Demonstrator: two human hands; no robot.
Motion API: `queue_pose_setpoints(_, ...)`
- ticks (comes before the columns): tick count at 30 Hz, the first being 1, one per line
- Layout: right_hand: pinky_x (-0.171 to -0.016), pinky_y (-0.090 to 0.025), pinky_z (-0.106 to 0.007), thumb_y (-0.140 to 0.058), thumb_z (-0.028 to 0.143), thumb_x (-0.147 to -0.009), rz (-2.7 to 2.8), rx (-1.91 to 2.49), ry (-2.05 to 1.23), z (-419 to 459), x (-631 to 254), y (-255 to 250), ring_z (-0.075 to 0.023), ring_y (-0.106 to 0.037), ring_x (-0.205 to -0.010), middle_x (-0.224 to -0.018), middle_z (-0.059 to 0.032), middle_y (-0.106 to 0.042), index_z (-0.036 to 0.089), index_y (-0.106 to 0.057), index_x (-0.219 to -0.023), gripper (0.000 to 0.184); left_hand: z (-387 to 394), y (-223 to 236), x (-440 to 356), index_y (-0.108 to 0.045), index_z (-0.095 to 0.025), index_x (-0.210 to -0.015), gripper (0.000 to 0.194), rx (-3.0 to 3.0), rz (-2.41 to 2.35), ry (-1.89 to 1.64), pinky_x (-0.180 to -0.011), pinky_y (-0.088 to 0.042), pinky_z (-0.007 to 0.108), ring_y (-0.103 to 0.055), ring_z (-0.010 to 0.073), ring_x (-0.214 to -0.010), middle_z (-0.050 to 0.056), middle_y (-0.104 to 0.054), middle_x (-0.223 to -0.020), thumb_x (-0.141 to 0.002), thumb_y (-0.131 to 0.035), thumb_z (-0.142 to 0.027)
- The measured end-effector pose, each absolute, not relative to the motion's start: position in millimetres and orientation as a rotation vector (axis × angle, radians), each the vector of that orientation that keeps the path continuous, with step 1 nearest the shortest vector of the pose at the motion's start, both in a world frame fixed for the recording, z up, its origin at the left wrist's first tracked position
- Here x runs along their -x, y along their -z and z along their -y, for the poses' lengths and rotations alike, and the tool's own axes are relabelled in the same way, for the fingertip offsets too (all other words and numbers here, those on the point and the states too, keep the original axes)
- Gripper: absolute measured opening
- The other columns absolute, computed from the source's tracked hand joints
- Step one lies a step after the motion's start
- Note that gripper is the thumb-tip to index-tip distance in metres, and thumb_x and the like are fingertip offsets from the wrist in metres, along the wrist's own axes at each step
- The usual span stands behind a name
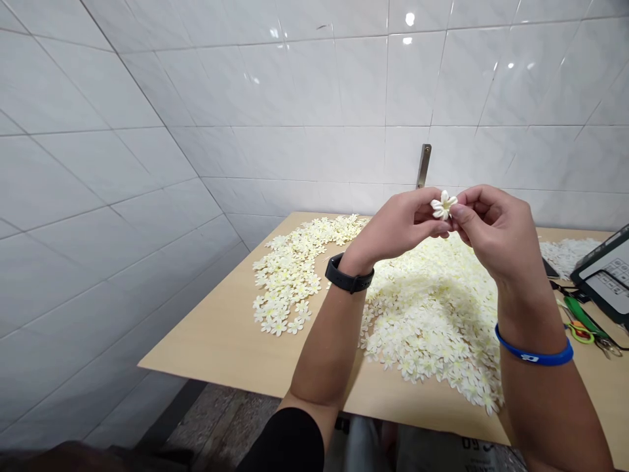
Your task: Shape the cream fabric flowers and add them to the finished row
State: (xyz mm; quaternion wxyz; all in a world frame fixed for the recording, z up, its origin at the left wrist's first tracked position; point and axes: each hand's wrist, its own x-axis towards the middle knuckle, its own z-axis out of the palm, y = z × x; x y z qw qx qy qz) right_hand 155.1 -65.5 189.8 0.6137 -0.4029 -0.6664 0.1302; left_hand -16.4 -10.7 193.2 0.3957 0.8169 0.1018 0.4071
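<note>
A small white artificial flower (443, 205) with a pale yellow centre is held up above the table between my two hands. The fingers of my left hand (410, 213) are closed around its left and lower side. My right hand (491, 219) pinches its right edge between thumb and forefinger. Beneath the hands spreads a large heap of similar flowers (432, 328), partly covered by my right forearm. A second, smaller pile of flowers (289, 269) curves along the left part of the table.
The wooden table (211, 334) meets a tiled wall (304, 85) at the back. At the right lie a green-handled tool (578, 311), yellow-green scissors (580, 333) and a dark box-like device (607, 272). Behind them are white pieces (565, 254). A metal bracket (423, 165) stands against the wall.
</note>
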Motion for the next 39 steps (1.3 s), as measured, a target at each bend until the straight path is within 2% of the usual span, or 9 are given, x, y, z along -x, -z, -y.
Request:
queue_pose_setpoints(5, -0.06, -0.043, -0.033, -0.066, 0.016, -0.088, 1.791, 0.993, 0.064, 64, -166, -192, -0.0167, -0.054, -0.066, -0.073, -0.0012, -0.063, 0.024, -0.064, -0.081, 0.011, 11, -196, 27, -0.073, -0.015, -0.1, 0.024, -2.082, -0.367, -0.938, -0.08, -0.062, 0.024, -0.075, 0.0139, -0.09, 0.008, -0.077, -0.101, -0.096, -0.064, -0.037)
queue_pose_setpoints(11, -0.068, -0.046, -0.037, -0.062, 0.011, -0.086, 1.816, 0.928, 0.166, 64, -155, -190, -0.0211, -0.058, -0.077, -0.084, -0.0042, -0.063, 0.025, -0.061, -0.081, 0.014, 16, -196, 20, -0.073, -0.014, -0.08, 0.025, -2.142, -0.532, -1.139, -0.06, -0.056, 0.021, -0.069, 0.0115, -0.068, 0.004, -0.072, -0.07, -0.087, -0.076, -0.038)
queue_pose_setpoints(14, -0.063, -0.045, -0.035, -0.061, 0.01, -0.086, 1.773, 0.927, 0.09, 67, -151, -190, -0.0189, -0.056, -0.073, -0.08, -0.0028, -0.061, 0.024, -0.059, -0.081, 0.015, 18, -197, 18, -0.071, -0.014, -0.077, 0.028, -2.141, -0.484, -1.145, -0.062, -0.058, 0.021, -0.07, 0.0117, -0.069, 0.004, -0.072, -0.07, -0.09, -0.074, -0.039)
queue_pose_setpoints(20, -0.06, -0.047, -0.032, -0.063, 0.018, -0.09, 1.629, 0.925, -0.028, 68, -151, -191, -0.016, -0.057, -0.068, -0.078, -0.0014, -0.061, 0.024, -0.06, -0.083, 0.01, 12, -194, 15, -0.071, -0.014, -0.099, 0.022, -1.989, -0.272, -1.084, -0.085, -0.066, 0.027, -0.076, 0.0126, -0.088, 0.006, -0.076, -0.094, -0.098, -0.064, -0.036)
queue_pose_setpoints(24, -0.059, -0.05, -0.03, -0.068, 0.027, -0.092, 1.551, 0.849, -0.148, 60, -152, -187, -0.015, -0.059, -0.069, -0.082, -0.0007, -0.062, 0.025, -0.06, -0.089, 0.009, 9, -191, 9, -0.068, -0.016, -0.103, 0.021, -1.912, -0.318, -1.206, -0.085, -0.066, 0.028, -0.076, 0.0144, -0.089, 0.005, -0.076, -0.095, -0.092, -0.073, -0.033)
queue_pose_setpoints(30, -0.058, -0.05, -0.03, -0.071, 0.037, -0.092, 1.548, 0.858, -0.205, 58, -154, -185, -0.0145, -0.059, -0.065, -0.076, 0.0003, -0.062, 0.025, -0.062, -0.086, 0.016, 20, -192, 6, -0.066, -0.017, -0.107, 0.027, -2.011, -0.322, -1.362, -0.085, -0.064, 0.029, -0.074, 0.0136, -0.09, 0.005, -0.074, -0.102, -0.104, -0.052, -0.04)
queue_pose_setpoints(33, -0.06, -0.05, -0.031, -0.07, 0.039, -0.092, 1.538, 0.894, -0.129, 61, -151, -186, -0.015, -0.059, -0.065, -0.071, 0.0004, -0.062, 0.024, -0.062, -0.081, 0.02, 24, -194, 8, -0.062, -0.019, -0.118, 0.029, -2.128, -0.383, -1.416, -0.081, -0.06, 0.028, -0.071, 0.0133, -0.085, 0.003, -0.073, -0.093, -0.103, -0.054, -0.043)
queue_pose_setpoints(35, -0.059, -0.049, -0.03, -0.069, 0.039, -0.093, 1.545, 0.909, -0.095, 63, -150, -187, -0.0147, -0.058, -0.065, -0.07, 0.0004, -0.061, 0.024, -0.062, -0.081, 0.021, 24, -195, 9, -0.063, -0.02, -0.11, 0.03, -2.218, -0.457, -1.47, -0.075, -0.057, 0.027, -0.067, 0.0134, -0.079, 0.002, -0.071, -0.085, -0.101, -0.057, -0.048)
queue_pose_setpoints(39, -0.056, -0.043, -0.029, -0.068, 0.039, -0.094, 1.562, 0.883, -0.103, 64, -148, -187, -0.0131, -0.053, -0.062, -0.071, 0.001, -0.057, 0.023, -0.06, -0.081, 0.022, 17, -194, 10, -0.056, -0.019, -0.074, 0.045, -2.359, -0.538, -1.553, -0.065, -0.047, 0.028, -0.054, 0.0129, -0.067, 0.001, -0.057, -0.068, -0.101, -0.053, -0.054)
